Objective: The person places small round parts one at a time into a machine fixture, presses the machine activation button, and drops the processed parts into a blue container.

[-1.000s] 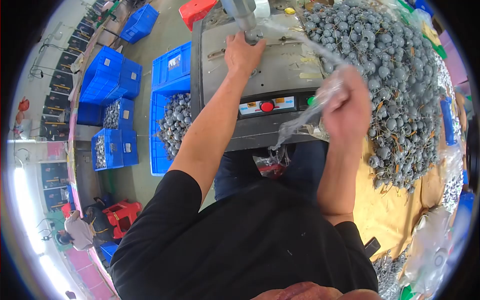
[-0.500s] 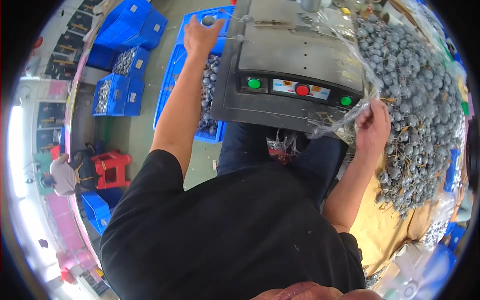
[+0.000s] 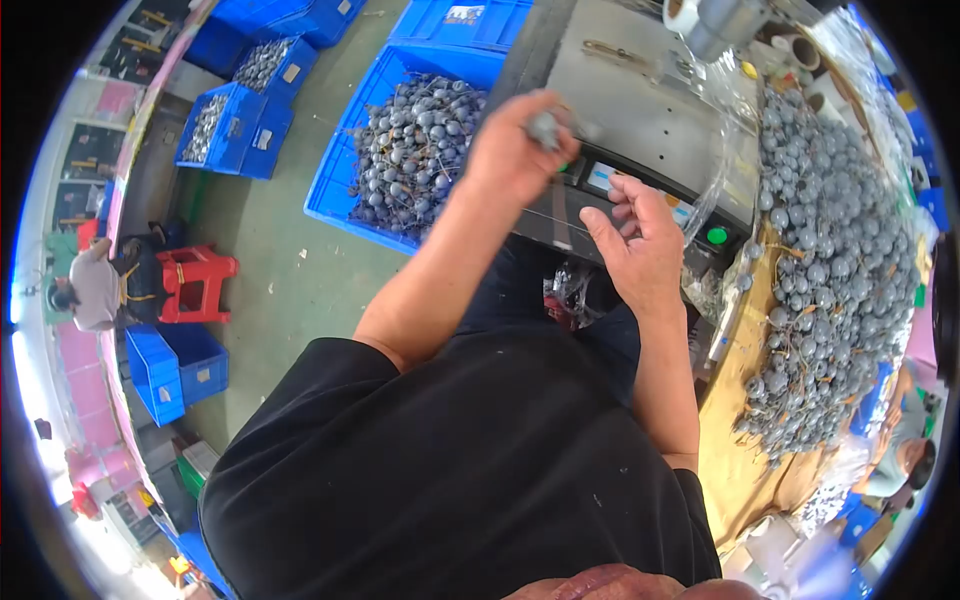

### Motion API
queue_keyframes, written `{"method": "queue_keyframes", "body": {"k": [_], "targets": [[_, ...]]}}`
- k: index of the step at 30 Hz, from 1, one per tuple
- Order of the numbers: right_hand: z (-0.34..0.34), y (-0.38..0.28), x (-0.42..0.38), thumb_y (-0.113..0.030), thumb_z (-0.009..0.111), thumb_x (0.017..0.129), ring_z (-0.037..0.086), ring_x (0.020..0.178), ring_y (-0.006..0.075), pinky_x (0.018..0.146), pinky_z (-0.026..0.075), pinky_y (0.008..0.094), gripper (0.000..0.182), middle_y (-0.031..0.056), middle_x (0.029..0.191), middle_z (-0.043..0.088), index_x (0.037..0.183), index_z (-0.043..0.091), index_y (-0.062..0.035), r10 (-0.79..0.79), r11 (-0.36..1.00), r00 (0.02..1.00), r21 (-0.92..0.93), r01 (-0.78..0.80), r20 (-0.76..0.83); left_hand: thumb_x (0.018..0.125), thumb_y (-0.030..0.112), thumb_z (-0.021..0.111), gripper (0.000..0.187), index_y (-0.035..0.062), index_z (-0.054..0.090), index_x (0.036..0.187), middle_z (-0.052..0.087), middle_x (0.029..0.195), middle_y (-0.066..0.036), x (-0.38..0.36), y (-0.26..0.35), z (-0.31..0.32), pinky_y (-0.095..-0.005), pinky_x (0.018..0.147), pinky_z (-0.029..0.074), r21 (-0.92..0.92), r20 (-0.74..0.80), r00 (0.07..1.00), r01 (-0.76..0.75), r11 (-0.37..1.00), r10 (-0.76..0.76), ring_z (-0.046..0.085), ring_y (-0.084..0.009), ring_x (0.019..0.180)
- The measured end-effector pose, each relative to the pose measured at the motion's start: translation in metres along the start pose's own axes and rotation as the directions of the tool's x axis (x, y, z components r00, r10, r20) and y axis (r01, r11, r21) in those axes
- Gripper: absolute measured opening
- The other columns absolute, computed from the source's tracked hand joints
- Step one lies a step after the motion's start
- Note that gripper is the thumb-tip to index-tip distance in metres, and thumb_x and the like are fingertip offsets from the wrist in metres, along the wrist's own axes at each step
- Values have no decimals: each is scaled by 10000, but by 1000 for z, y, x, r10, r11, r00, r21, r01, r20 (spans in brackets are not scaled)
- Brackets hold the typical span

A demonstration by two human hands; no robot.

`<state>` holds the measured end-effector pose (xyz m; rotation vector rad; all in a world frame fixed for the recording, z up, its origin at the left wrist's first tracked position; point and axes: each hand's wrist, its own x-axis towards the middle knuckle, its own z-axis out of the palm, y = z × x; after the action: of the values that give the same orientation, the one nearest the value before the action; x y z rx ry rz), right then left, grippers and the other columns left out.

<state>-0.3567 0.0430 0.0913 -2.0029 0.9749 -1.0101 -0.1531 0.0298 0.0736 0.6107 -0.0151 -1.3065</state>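
My left hand [image 3: 522,148], slightly blurred, is closed around a grey ball [image 3: 543,130] over the front left of a metal-topped machine [image 3: 640,110]. It partly covers a green button on the control panel. My right hand [image 3: 645,238] is beside it in front of the panel, fingers half curled and thumb apart, with no ball in it. A thin pale strand runs near the right thumb. Clear plastic film [image 3: 712,195] hangs along the machine's right side, and a second green button [image 3: 717,235] shows there. The panel's middle is partly hidden by my right hand.
A blue crate [image 3: 330,185] full of grey balls stands on the floor left of the machine. Many more balls with thin stems [image 3: 830,270] are heaped on the right-hand table [image 3: 735,420]. A red stool [image 3: 197,285] and a person [image 3: 95,285] are at far left.
My left hand has come right and down from over the blue crates to the machine front, still with a grey ball. My right hand has let go of the plastic film and moved left.
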Motion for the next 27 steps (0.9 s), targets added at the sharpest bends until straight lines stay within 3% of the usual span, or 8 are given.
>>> {"method": "queue_keyframes", "body": {"k": [4, 7, 8, 11, 15, 16, 22, 27], "targets": [[13, 21, 6, -165, 810, 860, 717, 845, 259, 772, 557, 368, 358, 110, 974, 737, 1165, 666, -44, 50, 999, 993, 1, -50, 105, 1032, 201, 590, 314, 16, 535, 1279, 626, 1092, -155, -17, -43, 3, -436, 849, 561, 95, -41, 999, 24, 995, -20, 656, -297, 1003], [16, 4, 3, -144, 791, 875, 730, 877, 269, 788, 564, 351, 318, 130, 986, 742, 1148, 668, -37, 164, 943, 985, 287, -171, 48, 1060, 213, 532, 399, 24, 461, 1404, 609, 1188, -173, -20, -57, 0, -472, 920, 549, 96, -29, 999, 18, 995, -15, 624, -304, 1089], [13, 8, 5, -99, 761, 887, 733, 878, 270, 796, 572, 344, 243, 143, 1033, 740, 1102, 674, -25, 185, 972, 982, 141, -187, 29, 1064, 222, 524, 417, 33, 444, 1427, 604, 1212, -174, -21, -60, 0, -467, 923, 547, 100, -26, 999, 26, 995, -24, 617, -296, 1105], [14, 20, 13, -84, 749, 889, 738, 883, 258, 783, 578, 359, 218, 137, 1074, 734, 1086, 670, -31, 41, 999, 999, 30, -41, -20, 1066, 230, 533, 395, 31, 482, 1404, 618, 1192, -159, -21, -71, -4, -431, 932, 538, 146, -7, 1000, 17, 989, -16, 625, -262, 1082], [-1, 20, 32, -97, 774, 855, 716, 852, 332, 754, 571, 393, 259, 148, 1033, 714, 1087, 670, -47, -86, 984, 995, -154, 93, 48, 1067, 251, 545, 342, 19, 558, 1319, 639, 1138, -132, -8, -77, 1, -393, 931, 528, 168, 76, 997, -45, 985, 32, 632, -230, 1053], [-2, 15, 40, -104, 768, 847, 688, 820, 368, 732, 556, 416, 238, 167, 981, 700, 1046, 653, -42, -19, 989, 998, -145, 27, 58, 1067, 246, 542, 343, 15, 552, 1320, 638, 1145, -130, -1, -74, 4, -398, 937, 525, 171, 105, 994, -54, 984, 36, 631, -233, 1054], [-14, 35, 84, -96, 734, 815, 662, 781, 362, 693, 531, 431, 186, 161, 868, 674, 941, 607, -46, -77, 992, 997, -104, 76, -3, 1056, 223, 551, 424, -1, 491, 1411, 572, 1287, -165, 24, -56, 48, -446, 1009, 497, 202, 188, 978, -124, 972, 86, 571, -286, 1196], [-28, 52, 118, -108, 719, 794, 667, 770, 328, 708, 541, 410, 167, 145, 849, 680, 925, 633, -52, -101, 978, 993, -189, 88, -60, 1040, 291, 593, 505, 14, 467, 1443, 520, 1378, -191, 101, -46, 69, -468, 944, 519, 222, 253, 952, -229, 948, 171, 602, -336, 1153]]}}
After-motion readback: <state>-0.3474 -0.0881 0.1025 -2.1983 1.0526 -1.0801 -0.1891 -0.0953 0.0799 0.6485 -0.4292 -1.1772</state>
